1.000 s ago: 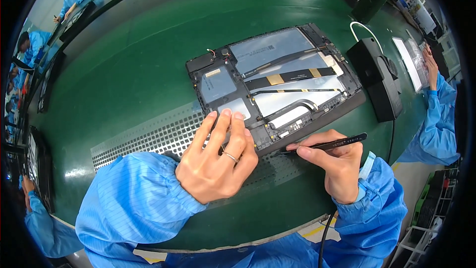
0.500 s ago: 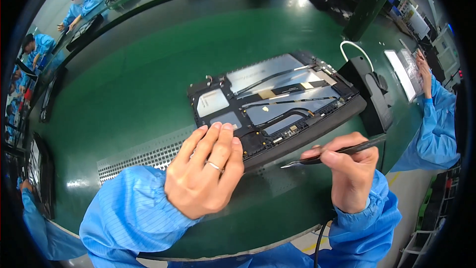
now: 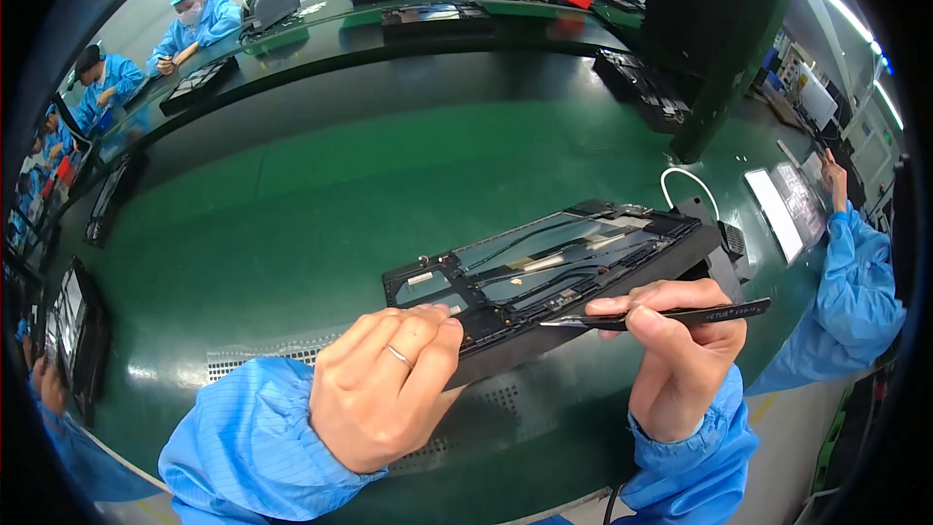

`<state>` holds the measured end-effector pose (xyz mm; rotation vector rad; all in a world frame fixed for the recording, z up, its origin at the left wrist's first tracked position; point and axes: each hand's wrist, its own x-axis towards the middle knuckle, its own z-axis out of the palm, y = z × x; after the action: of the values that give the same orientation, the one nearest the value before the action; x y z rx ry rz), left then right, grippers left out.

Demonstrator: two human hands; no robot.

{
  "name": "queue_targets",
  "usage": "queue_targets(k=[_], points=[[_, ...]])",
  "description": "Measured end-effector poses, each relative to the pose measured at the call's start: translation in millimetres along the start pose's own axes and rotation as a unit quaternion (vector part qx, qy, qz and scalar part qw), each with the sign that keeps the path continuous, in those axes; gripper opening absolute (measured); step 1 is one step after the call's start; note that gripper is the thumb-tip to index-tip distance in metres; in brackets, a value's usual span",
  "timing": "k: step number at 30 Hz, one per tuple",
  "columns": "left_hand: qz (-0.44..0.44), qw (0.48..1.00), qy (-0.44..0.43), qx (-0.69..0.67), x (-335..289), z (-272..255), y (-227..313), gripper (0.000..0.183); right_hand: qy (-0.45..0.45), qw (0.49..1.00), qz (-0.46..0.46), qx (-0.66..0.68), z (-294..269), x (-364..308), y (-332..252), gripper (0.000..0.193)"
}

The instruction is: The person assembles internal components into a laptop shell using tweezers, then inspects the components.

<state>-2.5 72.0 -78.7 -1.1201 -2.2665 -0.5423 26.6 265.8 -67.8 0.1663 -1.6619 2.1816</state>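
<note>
An opened, flat electronic device (image 3: 544, 272), with a black frame, silver-grey panels and black cables, sits at the middle in a thick dark holder (image 3: 505, 355). My left hand (image 3: 384, 384), with a ring on one finger, is closed on its near left corner, fingers over the top; the thumb is hidden. In my right hand (image 3: 685, 355) is a pair of dark tweezers (image 3: 671, 317), pinched between thumb and fingers. Their silver tips point left, over the device's near edge. Whether the tips touch it, I cannot tell.
A perforated sheet (image 3: 262, 358) lies on the green mat (image 3: 292, 253), partly under my left arm. Behind the device's right end stands a black box (image 3: 731, 241) near a white cable (image 3: 695, 175). At right, a co-worker's arm (image 3: 850, 253) reaches toward white and clear sheets (image 3: 776, 214).
The view has tilted up, showing more of the far benches. The tweezer tips have come from beside the device to over its near edge. The device now appears more tilted, its holder's side showing.
</note>
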Motion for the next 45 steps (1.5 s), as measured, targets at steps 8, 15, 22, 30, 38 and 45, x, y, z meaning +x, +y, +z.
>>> queue_targets(k=[8,15,22,30,38,45], points=[[-0.006,0.999,0.001,-0.031,7.2,-3.1,-2.2,0.038,0.009,1.000,0.000,-0.012,5.0,2.6,-4.0,0.007],[-0.011,1.000,-0.003,-0.024,1.5,-6.4,-8.4,0.039,0.004,0.999,0.000,-0.040,13.6,4.0,1.1,0.005],[-0.008,1.000,-0.006,-0.028,0.8,-10.2,-11.1,0.039,0.006,0.999,-0.007,-0.043,18.0,2.4,0.6,0.005],[-0.011,0.999,-0.013,-0.029,2.5,-10.9,-9.2,0.040,0.016,0.999,0.005,-0.034,17.8,2.8,-1.6,0.006],[-0.014,0.999,-0.022,-0.028,1.9,-17.0,-9.7,0.042,0.017,0.999,0.019,-0.027,21.7,2.0,-3.5,0.007],[-0.011,0.999,-0.015,-0.033,1.6,-11.5,-10.8,0.040,0.012,0.999,0.019,-0.028,19.0,2.0,-1.3,0.008]])
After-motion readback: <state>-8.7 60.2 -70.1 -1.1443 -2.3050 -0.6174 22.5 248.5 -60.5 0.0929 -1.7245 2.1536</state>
